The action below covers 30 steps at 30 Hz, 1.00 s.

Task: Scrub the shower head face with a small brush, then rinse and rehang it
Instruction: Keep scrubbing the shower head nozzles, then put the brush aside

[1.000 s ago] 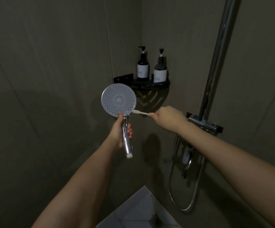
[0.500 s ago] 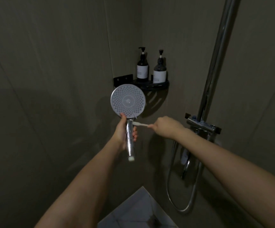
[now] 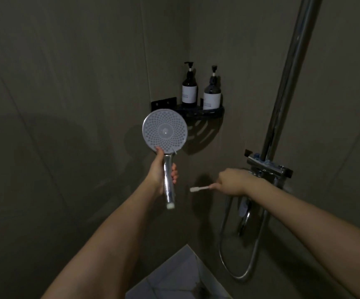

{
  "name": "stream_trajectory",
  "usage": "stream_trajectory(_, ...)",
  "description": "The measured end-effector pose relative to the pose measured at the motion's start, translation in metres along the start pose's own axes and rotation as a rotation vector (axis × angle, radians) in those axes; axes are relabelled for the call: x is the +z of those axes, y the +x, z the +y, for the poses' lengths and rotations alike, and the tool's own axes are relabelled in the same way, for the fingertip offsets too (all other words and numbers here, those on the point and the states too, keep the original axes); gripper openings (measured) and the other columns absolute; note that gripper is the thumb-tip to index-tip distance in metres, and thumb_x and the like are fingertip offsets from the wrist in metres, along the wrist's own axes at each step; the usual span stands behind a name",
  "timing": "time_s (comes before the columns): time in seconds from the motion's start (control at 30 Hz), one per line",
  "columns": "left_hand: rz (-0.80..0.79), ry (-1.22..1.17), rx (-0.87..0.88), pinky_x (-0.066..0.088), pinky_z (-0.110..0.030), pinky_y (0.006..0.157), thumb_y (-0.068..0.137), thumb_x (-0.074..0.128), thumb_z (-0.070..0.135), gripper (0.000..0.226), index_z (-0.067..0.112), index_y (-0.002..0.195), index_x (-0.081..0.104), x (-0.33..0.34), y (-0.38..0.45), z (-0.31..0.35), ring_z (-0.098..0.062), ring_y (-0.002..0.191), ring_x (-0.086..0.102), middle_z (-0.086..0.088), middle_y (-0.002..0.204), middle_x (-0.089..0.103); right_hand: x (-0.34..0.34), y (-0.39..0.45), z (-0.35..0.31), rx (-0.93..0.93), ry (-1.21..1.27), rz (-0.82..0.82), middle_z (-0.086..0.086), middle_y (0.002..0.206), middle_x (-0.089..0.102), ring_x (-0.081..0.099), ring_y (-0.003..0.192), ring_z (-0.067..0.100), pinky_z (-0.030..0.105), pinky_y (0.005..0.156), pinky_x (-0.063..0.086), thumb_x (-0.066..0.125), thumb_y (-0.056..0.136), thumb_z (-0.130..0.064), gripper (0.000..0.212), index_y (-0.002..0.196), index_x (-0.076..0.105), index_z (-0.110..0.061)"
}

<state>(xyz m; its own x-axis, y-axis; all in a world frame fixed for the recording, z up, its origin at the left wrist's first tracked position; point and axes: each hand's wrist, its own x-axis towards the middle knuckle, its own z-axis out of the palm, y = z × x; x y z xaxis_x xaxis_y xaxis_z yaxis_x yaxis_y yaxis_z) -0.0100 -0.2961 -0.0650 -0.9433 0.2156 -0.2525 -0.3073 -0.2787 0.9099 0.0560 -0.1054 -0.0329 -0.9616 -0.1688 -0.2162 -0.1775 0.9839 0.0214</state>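
Now round chrome shower head with pale perforated face (image 3: 164, 131) is being held upright by left hand (image 3: 161, 172), fingers curled round handle. Small white brush (image 3: 200, 188) is being gripped in right hand (image 3: 232, 181), fingers closed on handle, bristles pointing left, right of shower handle, apart from face.

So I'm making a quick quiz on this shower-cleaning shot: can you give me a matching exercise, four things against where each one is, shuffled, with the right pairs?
Things:
1. shower head
2. small brush
3. two pump bottles
4. chrome hose

Places:
A. standing on the black corner shelf
B. hanging in a loop under the mixer valve
C. held up by its handle in the left hand, face toward the camera
D. held in the right hand, bristles pointing left, apart from the shower head

Pairs: 1-C, 2-D, 3-A, 4-B
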Motion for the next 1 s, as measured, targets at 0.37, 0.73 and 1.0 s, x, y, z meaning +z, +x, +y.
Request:
stream_trajectory(0.37,0.017,-0.012,-0.004,0.030,-0.018,0.042,0.083,0.018,0.077,0.074,0.011,0.059,0.044,0.000,0.006,-0.001,-0.011,0.035,0.037,0.001,0.043,0.041,0.010,-0.001,-0.012,-0.180,0.072,0.032,0.002,0.074,0.060,0.058,0.077,0.020,0.035,0.073,0.047,0.038,0.094,-0.053,0.047,0.085,0.067,-0.018)
stream_trajectory(0.73,-0.005,-0.159,0.036,0.030,-0.014,0.037,0.084,0.018,0.075,0.072,0.011,0.057,0.039,0.018,0.022,0.005,-0.010,0.029,0.036,0.001,0.035,0.039,-0.001,0.016,-0.008,-0.118,0.283,0.074,-0.003,0.060,0.050,0.050,0.060,0.013,0.031,0.063,0.041,0.043,0.093,-0.050,0.044,0.062,0.056,-0.022)
stream_trajectory(1.0,-0.024,-0.157,0.116,0.032,-0.018,0.038,0.085,0.023,0.073,0.068,0.013,0.061,0.044,0.027,0.038,0.024,-0.009,0.033,0.037,0.002,0.040,0.040,-0.018,0.044,0.054,0.177,0.511,0.273,0.004,0.070,0.058,0.056,0.065,0.018,0.027,0.054,0.038,0.036,0.099,-0.038,0.043,0.075,0.062,-0.013)
